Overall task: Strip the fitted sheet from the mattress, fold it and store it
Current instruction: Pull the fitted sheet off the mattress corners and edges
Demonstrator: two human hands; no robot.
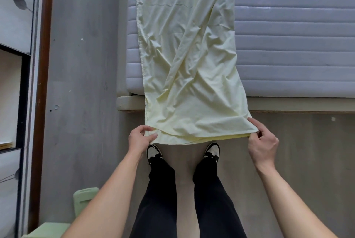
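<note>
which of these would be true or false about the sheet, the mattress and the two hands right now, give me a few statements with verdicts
1. The pale yellow sheet lies as a long folded strip on the mattress. True.
2. The sheet still covers the whole mattress. False: the quilted grey top is bare on both sides of the strip.
3. The left hand pinches the near left corner of the sheet. True.
4. The right hand rests flat on the mattress. False: it grips the near right corner, off the bed.
5. The sheet's near end hangs past the bed frame. True.
6. The person is barefoot. False: black and white shoes show.
</note>
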